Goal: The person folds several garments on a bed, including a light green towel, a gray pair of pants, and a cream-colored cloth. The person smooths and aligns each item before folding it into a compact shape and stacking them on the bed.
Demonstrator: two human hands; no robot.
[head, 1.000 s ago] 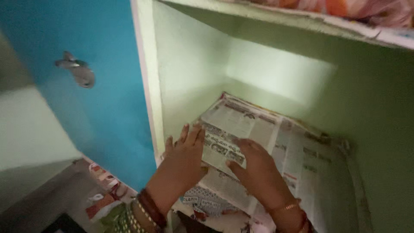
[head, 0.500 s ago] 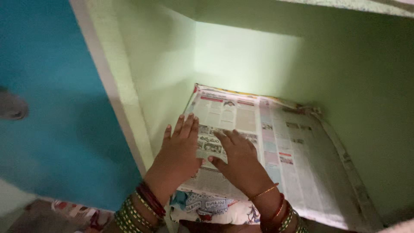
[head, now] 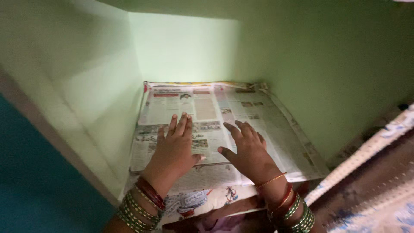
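Two hands lie flat on a newspaper [head: 215, 125] spread over the floor of a pale green cupboard shelf [head: 181, 47], seen from the head camera, the only view here. The left hand [head: 174, 149] rests palm down on the near left part of the sheet, fingers straight and close together, gripping nothing. The right hand [head: 248, 149] presses just beside it, toward the middle, fingers spread wide and thumb pointing at the left hand; it also holds nothing. Both wrists carry stacks of bangles [head: 138, 207], green and red.

The newspaper covers nearly the whole shelf floor. Its far edge meets the back wall, its left edge runs along the left wall, and its right edge curls up a little against the right wall. The near edge hangs just over a patterned cloth [head: 202, 200] at the shelf front. A blue door [head: 39, 190] shows at the lower left.

Judging by this, the laying of the paper looks mostly done: it sits in place and lies fairly flat. What seems left is smoothing the raised right edge and the creases near the front.
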